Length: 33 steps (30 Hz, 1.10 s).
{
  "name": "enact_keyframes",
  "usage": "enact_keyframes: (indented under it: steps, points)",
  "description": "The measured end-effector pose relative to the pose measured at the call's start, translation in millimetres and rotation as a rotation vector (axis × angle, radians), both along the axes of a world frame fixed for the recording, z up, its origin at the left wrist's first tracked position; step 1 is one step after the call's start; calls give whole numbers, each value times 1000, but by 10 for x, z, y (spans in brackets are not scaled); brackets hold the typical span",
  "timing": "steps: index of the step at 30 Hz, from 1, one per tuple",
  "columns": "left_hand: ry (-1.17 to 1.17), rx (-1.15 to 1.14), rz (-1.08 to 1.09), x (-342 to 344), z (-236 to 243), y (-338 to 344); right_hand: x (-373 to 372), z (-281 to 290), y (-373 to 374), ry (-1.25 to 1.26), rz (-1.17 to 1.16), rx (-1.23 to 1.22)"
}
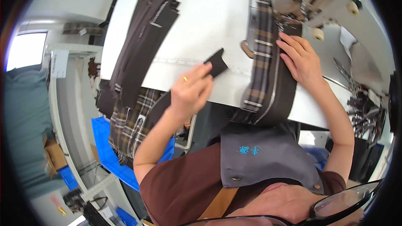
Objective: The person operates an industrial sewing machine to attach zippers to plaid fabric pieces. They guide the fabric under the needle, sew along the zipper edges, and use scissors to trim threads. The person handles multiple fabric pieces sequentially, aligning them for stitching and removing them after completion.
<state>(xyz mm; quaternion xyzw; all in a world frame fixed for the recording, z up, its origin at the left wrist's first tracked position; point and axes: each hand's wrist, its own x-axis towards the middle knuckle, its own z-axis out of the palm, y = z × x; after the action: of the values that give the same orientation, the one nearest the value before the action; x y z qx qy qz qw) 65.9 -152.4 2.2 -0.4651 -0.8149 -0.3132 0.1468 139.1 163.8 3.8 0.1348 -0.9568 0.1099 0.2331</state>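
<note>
My left hand [190,90], a little blurred, is closed on a dark brown fabric strip [218,63] with a notched end, above the front of the white table. My right hand [302,58] lies with its fingers stretched out on a dark fabric panel [285,90] beside a metal zipper [274,84]. Along the zipper's left side runs a plaid fabric band [263,37]. The far end of this piece reaches the needle area of a sewing machine [299,6]; the exact contact there is hard to make out.
A stack of dark fabric strips [146,37] lies on the left of the white table [205,12]. Plaid pieces [130,127] hang over the table's edge above a blue bin [111,159]. Scissors [344,70] and dark scraps [366,111] are at the right.
</note>
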Motion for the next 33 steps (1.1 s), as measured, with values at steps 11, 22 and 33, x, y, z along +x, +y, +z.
enact_keyframes:
  steps: [11,22,33]
  points:
    - [118,-784,-286,209,280,-149,38,-34,16,30,-25,-16]
    - [46,-55,-256,-372,331,883,41,-67,17,36,-45,-40]
    - [197,-242,-460,-740,69,1476,41,-39,17,1,-58,-39]
